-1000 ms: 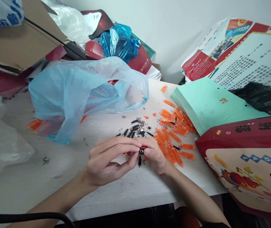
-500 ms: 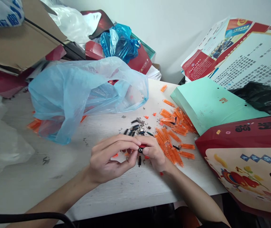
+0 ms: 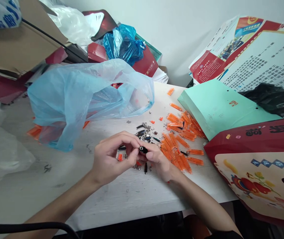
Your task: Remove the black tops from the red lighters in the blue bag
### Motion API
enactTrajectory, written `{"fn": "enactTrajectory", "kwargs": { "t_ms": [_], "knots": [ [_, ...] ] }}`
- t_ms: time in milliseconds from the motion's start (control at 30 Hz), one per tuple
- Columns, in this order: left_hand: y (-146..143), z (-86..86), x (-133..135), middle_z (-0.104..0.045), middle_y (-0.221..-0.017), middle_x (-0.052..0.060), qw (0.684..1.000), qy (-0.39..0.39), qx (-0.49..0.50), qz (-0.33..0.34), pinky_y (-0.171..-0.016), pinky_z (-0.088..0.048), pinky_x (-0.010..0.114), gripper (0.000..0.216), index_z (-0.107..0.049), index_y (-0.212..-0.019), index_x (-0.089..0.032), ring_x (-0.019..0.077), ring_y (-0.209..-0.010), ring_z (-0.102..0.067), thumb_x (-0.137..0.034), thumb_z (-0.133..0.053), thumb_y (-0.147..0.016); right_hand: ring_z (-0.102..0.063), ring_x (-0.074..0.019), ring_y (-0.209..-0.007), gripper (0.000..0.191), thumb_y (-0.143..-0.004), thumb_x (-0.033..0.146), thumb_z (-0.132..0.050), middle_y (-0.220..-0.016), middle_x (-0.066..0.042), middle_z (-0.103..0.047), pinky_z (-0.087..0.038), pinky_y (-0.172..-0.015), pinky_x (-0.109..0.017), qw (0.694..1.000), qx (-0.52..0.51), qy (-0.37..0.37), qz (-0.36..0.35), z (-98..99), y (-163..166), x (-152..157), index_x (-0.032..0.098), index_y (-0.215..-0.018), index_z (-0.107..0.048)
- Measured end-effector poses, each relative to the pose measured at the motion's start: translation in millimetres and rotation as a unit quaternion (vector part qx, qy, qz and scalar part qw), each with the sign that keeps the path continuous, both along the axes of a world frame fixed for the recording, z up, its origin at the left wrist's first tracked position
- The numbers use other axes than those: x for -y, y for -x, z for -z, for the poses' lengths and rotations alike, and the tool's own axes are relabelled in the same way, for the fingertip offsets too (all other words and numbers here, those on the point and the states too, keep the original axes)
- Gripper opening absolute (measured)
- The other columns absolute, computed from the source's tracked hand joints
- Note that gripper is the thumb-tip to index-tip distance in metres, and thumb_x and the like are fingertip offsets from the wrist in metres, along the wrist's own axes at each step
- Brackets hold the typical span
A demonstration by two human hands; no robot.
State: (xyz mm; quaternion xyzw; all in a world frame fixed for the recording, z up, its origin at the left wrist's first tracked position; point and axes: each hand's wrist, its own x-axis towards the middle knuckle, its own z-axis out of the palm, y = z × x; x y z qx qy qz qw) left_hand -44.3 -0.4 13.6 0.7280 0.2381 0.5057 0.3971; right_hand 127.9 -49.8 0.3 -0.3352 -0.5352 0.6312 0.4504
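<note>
Part (image 3: 143, 150): small and black, held above the table (image 3: 122, 199) between both hands, round end with a bright centre showing.
Left hand (image 3: 115, 159): thumb and forefinger drawn to a narrow pinch at the part's left side.
Right hand (image 3: 158, 161): thumb against the part's right side, fingers curled round behind it; their tips are hidden.
Pinch: best kept light and level, one hand steadying while the other works, with the round end left uncovered.
Metal bits (image 3: 145, 126): scattered just beyond the hands, near a ring (image 3: 146, 137); a dropped part could easily get lost among them.
Orange pieces (image 3: 178, 146): heaped just beside the right hand, so a sideways elbow or wrist swing could scatter them.
Edges: near table edge runs beneath the forearms; blue bag (image 3: 82, 96) bounds the far left, green box (image 3: 221, 103) and red bag (image 3: 251, 142) the right.
Room: widest toward the person and leftward.
</note>
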Motion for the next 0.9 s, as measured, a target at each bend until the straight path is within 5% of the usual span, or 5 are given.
{"fn": "enactTrajectory", "kwargs": {
  "t_ms": [333,500,633,767,900],
  "knots": [
    [6.3,0.3,-10.1,-0.072,-0.087,0.006,0.991,0.107,0.015,0.077,-0.057,-0.059,0.025,0.011,-0.07,-0.088,-0.021,0.0171,-0.075,-0.07,-0.011,-0.066,-0.092,-0.041,-0.0174,-0.073,0.021,-0.095,0.038,-0.044,-0.084,-0.001,-0.051,-0.036,-0.07,-0.033,0.996,0.063,-0.056,0.016,-1.6,-0.7,-2.4,0.021,-0.093,-0.056],
    [13.0,4.9,-16.2,-0.076,-0.093,0.01,0.982,0.155,0.013,0.108,-0.054,-0.06,0.027,0.027,-0.072,-0.124,-0.022,0.0193,-0.071,-0.071,-0.024,-0.069,-0.098,-0.045,-0.0149,-0.069,0.029,-0.104,0.04,-0.044,-0.074,0.002,-0.048,-0.038,-0.067,-0.03,0.995,0.09,-0.009,0.035,-8.5,5.5,-0.3,0.022,-0.082,-0.048],
    [13.6,6.3,-23.7,-0.077,-0.077,0.005,0.962,0.23,0.053,0.136,-0.047,-0.059,0.024,0.01,-0.083,-0.1,-0.023,0.0163,-0.055,-0.07,-0.02,-0.077,-0.092,-0.049,-0.014,-0.068,0.038,-0.109,0.043,-0.037,-0.075,0.001,-0.051,-0.043,-0.066,-0.028,0.996,0.082,-0.042,0.008,-10.5,10.3,-1.7,0.022,-0.081,-0.05],
    [17.3,5.4,-34.8,-0.079,-0.076,0.004,0.917,0.382,0.11,-0.011,-0.055,-0.061,0.022,0.014,-0.084,-0.083,-0.021,0.0153,-0.061,-0.071,-0.022,-0.093,-0.072,-0.059,-0.0145,-0.078,0.034,-0.11,0.045,-0.045,-0.085,-0.001,-0.062,-0.05,-0.076,-0.027,0.965,0.203,-0.139,0.095,-10.4,9.8,-6.1,0.021,-0.09,-0.059],
    [24.9,5.7,-49.3,-0.076,-0.072,0.0,0.886,0.417,0.19,-0.077,-0.057,-0.059,0.021,0.023,-0.078,-0.079,-0.019,0.0143,-0.066,-0.066,-0.021,-0.097,-0.065,-0.067,-0.0156,-0.079,0.028,-0.108,0.036,-0.051,-0.087,-0.005,-0.074,-0.055,-0.078,-0.029,0.912,0.257,-0.228,0.223,-3.1,2.4,-15.8,0.018,-0.096,-0.069]
  ]
}}
